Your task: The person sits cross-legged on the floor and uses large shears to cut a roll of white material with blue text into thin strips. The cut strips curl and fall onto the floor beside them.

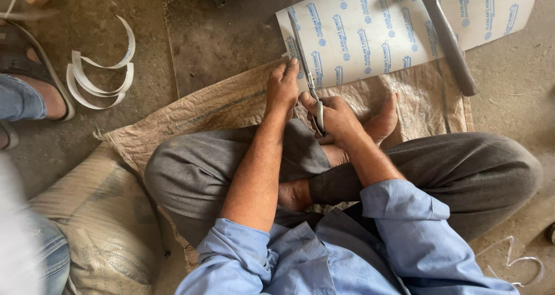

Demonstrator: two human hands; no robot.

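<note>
At the centre of the frame the right hand [336, 117] has its fingers closed round metal shears [307, 75] — blades cutting into the white printed sheet [404, 23] at upper centre. The left hand [282, 90] presses flat, fingers extended, on the sheet's lower-left edge — gripping nothing.

Floor [219, 35]: bare concrete, grey-brown, stained and dusty, with fine scratches and scattered debris. A woven sacking mat [191, 113], tan and creased, is spread flat over the central floor area. A filled woven sack [104, 225] lies at lower left, touching the mat edge. Curved white offcut strips [101, 78] lie grouped on the floor at upper left; thinner white trimmings [514, 263] lie at lower right. Light is even, diffuse daylight, casting soft shadows. No walls or windows are in view.
</note>
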